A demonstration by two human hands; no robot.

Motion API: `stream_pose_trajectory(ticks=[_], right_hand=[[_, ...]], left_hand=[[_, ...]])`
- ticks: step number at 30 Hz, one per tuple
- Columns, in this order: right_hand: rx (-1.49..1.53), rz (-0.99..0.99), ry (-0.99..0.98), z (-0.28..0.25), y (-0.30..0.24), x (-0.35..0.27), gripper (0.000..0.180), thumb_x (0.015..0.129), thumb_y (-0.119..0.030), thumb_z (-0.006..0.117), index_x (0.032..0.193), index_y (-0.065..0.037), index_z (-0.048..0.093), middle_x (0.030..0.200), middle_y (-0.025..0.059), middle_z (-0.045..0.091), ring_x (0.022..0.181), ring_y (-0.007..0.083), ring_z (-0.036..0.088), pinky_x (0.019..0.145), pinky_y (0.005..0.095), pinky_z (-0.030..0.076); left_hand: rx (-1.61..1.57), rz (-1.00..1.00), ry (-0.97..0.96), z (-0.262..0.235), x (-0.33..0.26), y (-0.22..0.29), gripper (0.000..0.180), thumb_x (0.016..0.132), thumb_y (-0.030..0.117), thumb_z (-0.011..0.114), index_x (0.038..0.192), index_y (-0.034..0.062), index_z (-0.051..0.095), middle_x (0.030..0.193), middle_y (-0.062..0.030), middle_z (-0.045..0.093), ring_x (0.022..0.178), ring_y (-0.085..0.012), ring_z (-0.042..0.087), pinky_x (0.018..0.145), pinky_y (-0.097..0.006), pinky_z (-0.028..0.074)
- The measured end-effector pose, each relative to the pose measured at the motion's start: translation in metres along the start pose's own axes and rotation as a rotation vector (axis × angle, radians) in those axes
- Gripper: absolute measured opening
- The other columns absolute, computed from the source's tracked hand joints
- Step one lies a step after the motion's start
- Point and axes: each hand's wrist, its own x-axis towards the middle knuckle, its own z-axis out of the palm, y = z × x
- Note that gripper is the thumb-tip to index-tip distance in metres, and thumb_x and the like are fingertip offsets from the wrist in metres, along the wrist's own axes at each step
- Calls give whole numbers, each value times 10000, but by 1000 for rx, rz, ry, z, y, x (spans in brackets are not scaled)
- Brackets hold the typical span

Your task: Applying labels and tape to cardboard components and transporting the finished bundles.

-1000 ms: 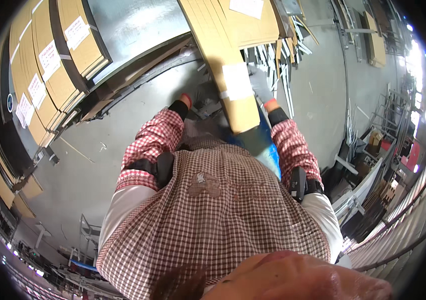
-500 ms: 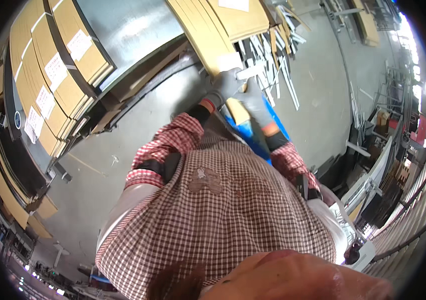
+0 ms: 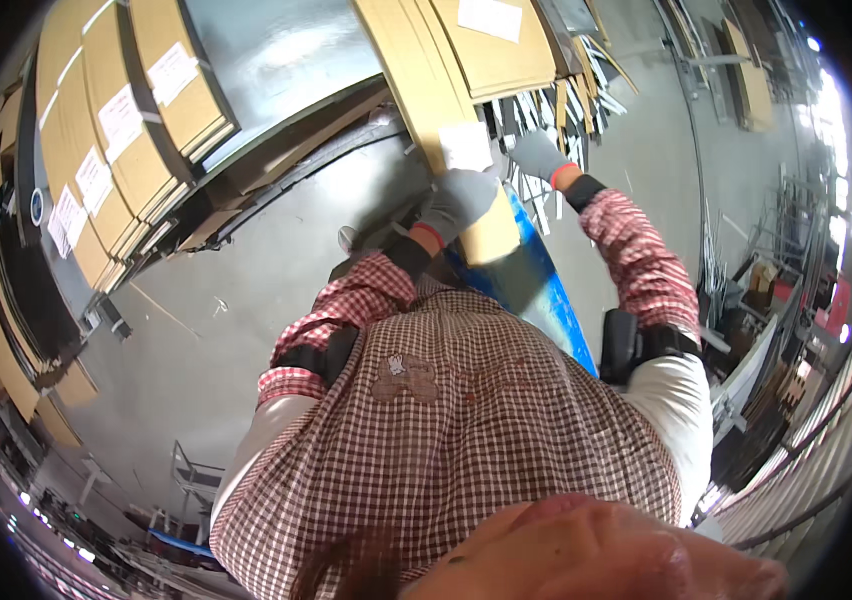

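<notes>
Grey-gloved left hand (image 3: pixel 456 200) flat on long cardboard box (image 3: pixel 446 130); right hand (image 3: pixel 538 155) open, beside it.

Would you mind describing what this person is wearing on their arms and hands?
Both hands, left hand and right hand, wear grey knit gloves with red-orange cuffs. Over white sleeves sit red-and-white checked sleeve covers, dark at the wrists. A black strap circles each upper arm.
</notes>
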Motion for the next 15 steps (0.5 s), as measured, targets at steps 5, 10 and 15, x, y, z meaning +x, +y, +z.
stream_pose_trajectory(ticks=[5, 10, 15], right_hand=[[325, 433, 160, -5, -14, 3, 270, 877, -255, 460, 1063, -151, 625, 960, 140, 657, 877, 328, 629, 714, 437, 494], [550, 228, 437, -54, -63, -19, 262, 705, -124, 484, 935, -48, 584, 844, 223, 601, 778, 407, 579, 682, 472, 458], [681, 186, 24, -104, -79, -91, 325, 719, -90, 548, 1025, -69, 654, 867, 194, 645, 760, 300, 641, 669, 404, 487]], left_hand=[[120, 137, 343, -52, 2, -60, 250, 932, 179, 485, 1123, 18, 488, 969, -92, 628, 823, -225, 648, 734, -345, 520], [-287, -110, 40, 15, -40, -64, 530, 856, 279, 585, 1225, -56, 406, 905, -198, 616, 733, -316, 612, 667, -425, 492], [-625, -242, -55, -22, -108, -19, 691, 807, 188, 634, 1339, -93, 294, 818, -164, 609, 672, -261, 583, 637, -397, 465]])
